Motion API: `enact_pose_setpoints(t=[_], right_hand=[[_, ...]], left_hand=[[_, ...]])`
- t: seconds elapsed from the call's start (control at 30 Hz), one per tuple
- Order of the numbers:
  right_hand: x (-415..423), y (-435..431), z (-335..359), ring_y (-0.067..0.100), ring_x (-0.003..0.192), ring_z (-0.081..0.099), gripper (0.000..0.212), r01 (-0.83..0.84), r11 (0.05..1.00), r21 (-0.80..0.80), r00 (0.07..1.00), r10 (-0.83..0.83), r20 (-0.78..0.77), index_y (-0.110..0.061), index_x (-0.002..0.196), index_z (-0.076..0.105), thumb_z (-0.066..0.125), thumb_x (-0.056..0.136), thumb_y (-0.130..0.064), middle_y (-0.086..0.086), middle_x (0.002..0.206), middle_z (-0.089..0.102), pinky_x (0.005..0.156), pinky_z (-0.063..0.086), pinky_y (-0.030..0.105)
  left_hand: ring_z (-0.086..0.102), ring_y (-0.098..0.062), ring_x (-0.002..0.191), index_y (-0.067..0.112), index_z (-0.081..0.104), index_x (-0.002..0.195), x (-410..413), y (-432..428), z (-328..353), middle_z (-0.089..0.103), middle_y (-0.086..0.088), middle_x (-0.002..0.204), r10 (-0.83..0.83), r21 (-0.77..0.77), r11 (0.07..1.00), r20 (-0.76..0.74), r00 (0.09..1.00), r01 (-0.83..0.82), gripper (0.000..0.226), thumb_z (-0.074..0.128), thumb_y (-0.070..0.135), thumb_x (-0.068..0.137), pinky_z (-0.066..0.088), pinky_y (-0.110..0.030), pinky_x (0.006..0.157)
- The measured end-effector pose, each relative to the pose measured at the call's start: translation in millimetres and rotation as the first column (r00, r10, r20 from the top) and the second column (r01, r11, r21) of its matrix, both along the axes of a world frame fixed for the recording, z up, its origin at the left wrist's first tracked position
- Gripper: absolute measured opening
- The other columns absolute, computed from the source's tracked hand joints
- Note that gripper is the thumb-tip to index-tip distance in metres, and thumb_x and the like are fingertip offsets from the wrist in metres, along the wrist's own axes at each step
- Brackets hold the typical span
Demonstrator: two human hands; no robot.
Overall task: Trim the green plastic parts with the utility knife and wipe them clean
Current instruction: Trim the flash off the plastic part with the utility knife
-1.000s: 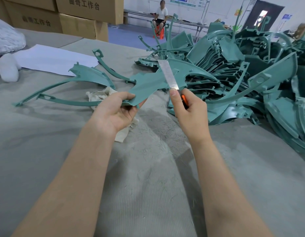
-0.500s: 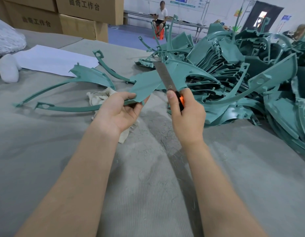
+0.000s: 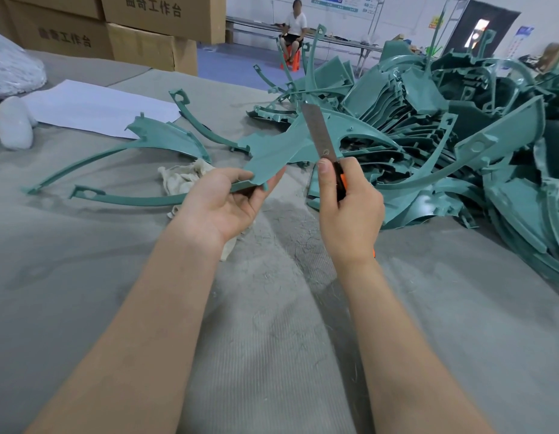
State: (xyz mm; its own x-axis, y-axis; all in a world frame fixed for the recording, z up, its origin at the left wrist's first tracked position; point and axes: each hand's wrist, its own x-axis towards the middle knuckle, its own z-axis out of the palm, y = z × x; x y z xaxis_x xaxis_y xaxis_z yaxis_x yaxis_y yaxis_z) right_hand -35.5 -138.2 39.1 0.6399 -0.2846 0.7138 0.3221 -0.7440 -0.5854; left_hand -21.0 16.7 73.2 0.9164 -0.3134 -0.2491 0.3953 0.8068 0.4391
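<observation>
from the head camera we see the left hand (image 3: pixel 222 205) gripping the near corner of a green plastic part (image 3: pixel 272 155), fingers curled round it, holding it above the grey table (image 3: pixel 272 324). the right hand (image 3: pixel 350 211) is wrapped round the utility knife (image 3: pixel 319 133), whose long blade stands upright against the part's edge. a rag (image 3: pixel 184 180) lies just behind the left hand, and a pile of green parts (image 3: pixel 460 136) sits to the right.

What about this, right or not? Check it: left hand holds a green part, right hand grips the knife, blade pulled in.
Not right. The blade is out, not pulled in: the head view shows it standing long above the right hand, in front of the part. The rest stands: the left hand holds the part, the right hand grips the knife.
</observation>
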Motion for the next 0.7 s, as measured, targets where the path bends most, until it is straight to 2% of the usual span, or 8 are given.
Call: enact_pose_setpoints(t=[0.13, 0.4, 0.53, 0.7], right_hand=[[0.4, 1.4, 0.4, 0.008, 0.049, 0.038, 0.029, -0.026, 0.999, 0.025, 1.000, 0.025, 0.009, -0.026, 0.078, 0.045, 0.043, 0.099, -0.047, -0.011, 0.052, 0.037, 0.049, 0.027, 0.027], [1.5, -0.5, -1.5, 0.009, 0.050, 0.040, 0.032, -0.030, 1.000, -0.010, 0.998, 0.029, -0.058, -0.024, 0.078, 0.046, 0.044, 0.099, -0.047, -0.010, 0.052, 0.038, 0.051, 0.029, 0.030], [2.5, -2.3, -1.1, 0.014, 0.050, 0.039, 0.035, -0.081, 0.996, -0.023, 0.994, 0.079, -0.076, -0.019, 0.078, 0.049, 0.045, 0.099, -0.046, -0.007, 0.051, 0.039, 0.051, 0.029, 0.031], [2.5, -2.5, 2.6, 0.020, 0.051, 0.037, 0.033, -0.131, 0.991, -0.035, 0.987, 0.127, -0.102, -0.024, 0.073, 0.040, 0.048, 0.099, -0.043, -0.006, 0.051, 0.037, 0.052, 0.031, 0.034]], left_hand=[[0.068, -0.035, 0.096, -0.014, 0.050, 0.119, -0.4, -2.2, -0.4, 0.065, -0.026, 0.113, 0.003, 0.016, 1.000, 0.007, 1.000, -0.004, 0.030, 0.035, -0.009, 0.093, 0.054, -0.021, 0.049], [0.068, -0.033, 0.096, -0.013, 0.048, 0.124, -0.5, -1.7, -0.5, 0.065, -0.026, 0.115, -0.002, 0.028, 1.000, -0.007, 1.000, 0.002, 0.033, 0.035, -0.007, 0.094, 0.053, -0.021, 0.048], [0.069, -0.032, 0.093, -0.013, 0.048, 0.124, -0.1, 0.0, -0.9, 0.065, -0.025, 0.113, 0.002, 0.037, 0.999, -0.012, 1.000, -0.001, 0.034, 0.035, -0.007, 0.094, 0.053, -0.020, 0.048], [0.071, -0.031, 0.080, -0.013, 0.048, 0.124, 0.1, 0.6, -1.0, 0.066, -0.024, 0.112, 0.013, 0.050, 0.999, -0.016, 1.000, -0.012, 0.034, 0.035, -0.007, 0.094, 0.051, -0.019, 0.045]])
